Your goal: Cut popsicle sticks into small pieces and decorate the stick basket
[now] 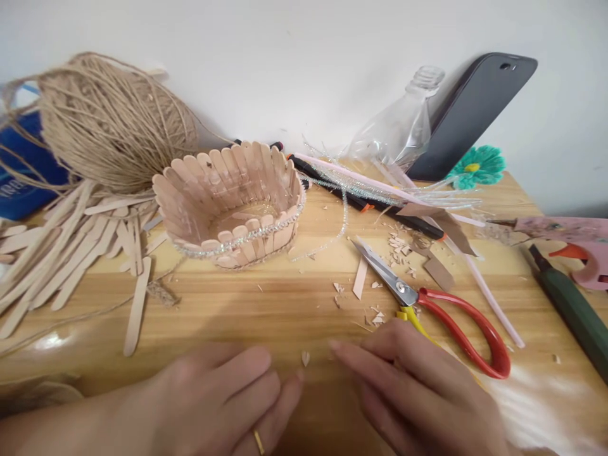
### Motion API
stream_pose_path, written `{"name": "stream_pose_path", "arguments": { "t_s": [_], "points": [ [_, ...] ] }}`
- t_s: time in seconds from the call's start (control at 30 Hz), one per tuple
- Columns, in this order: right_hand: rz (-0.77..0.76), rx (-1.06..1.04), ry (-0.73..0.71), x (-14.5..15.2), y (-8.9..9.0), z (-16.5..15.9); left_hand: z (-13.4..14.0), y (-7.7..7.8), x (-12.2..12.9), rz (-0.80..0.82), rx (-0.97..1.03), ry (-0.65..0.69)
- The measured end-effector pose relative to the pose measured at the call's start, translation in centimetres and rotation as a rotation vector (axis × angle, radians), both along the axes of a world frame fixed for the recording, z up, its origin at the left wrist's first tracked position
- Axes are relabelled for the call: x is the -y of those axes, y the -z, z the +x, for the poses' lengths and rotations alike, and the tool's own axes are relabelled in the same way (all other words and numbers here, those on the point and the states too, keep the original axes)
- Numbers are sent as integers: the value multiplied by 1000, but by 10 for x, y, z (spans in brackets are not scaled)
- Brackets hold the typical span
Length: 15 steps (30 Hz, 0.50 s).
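On the wooden table, a tiny heart-shaped piece of wood (305, 359) lies between my two hands. From its left, my left hand (228, 386), wearing a ring, comes near with one fingertip; its other fingers bend loosely and I see nothing in them. My right hand (403, 380) is on the other side, its forefinger stretched toward the piece without touching it. Just beyond the right hand are scissors (403, 292) with red and yellow handles, the blades slightly apart. Wood chips (377, 315) and a flat wooden strip (360, 277) lie by the blades.
A basket of craft sticks (223, 247) with a silvery trim stands behind. Left are loose craft sticks (80, 253) and a twine ball (114, 120). At the back are a clear plastic bottle (399, 126), a dark phone (479, 114) and a green flower (479, 166). A pink glue gun (565, 231) lies right.
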State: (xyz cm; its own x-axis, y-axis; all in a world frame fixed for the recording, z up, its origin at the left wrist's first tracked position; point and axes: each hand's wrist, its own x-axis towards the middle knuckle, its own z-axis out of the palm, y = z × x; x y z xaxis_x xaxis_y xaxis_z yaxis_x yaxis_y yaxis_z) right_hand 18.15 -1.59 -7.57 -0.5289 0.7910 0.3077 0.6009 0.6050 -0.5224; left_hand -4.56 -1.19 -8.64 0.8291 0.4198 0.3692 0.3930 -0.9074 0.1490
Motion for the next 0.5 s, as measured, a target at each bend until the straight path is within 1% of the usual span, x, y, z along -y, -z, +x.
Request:
{"name": "stream_pose_path", "arguments": {
  "t_s": [0.07, 0.13, 0.17, 0.2, 0.27, 0.3, 0.4, 0.47, 0.5],
  "points": [
    [-22, -60, 71, 1, -4, 3, -1, -3, 2, 5, 88, -95],
    [-26, -120, 132, 1, -9, 5, -4, -7, 2, 23, 203, -316],
    [-20, -150, 164, 1, -12, 5, -6, -9, 1, 1, 201, -326],
    [-10, -178, 194, 1, -14, 6, -9, -12, -2, -34, 169, -296],
    [29, -247, 249, 2, -17, 8, -14, -17, -9, -44, 93, -190],
    [46, -276, 274, 3, -18, 10, -16, -20, -13, -41, 94, -170],
    [99, -340, 353, 6, -20, 14, -15, -24, -21, 22, 220, -204],
    [131, -379, 402, 7, -23, 15, -12, -26, -22, 81, 296, -258],
    [152, -406, 424, 6, -26, 17, -11, -28, -21, 83, 318, -292]
  ]
}}
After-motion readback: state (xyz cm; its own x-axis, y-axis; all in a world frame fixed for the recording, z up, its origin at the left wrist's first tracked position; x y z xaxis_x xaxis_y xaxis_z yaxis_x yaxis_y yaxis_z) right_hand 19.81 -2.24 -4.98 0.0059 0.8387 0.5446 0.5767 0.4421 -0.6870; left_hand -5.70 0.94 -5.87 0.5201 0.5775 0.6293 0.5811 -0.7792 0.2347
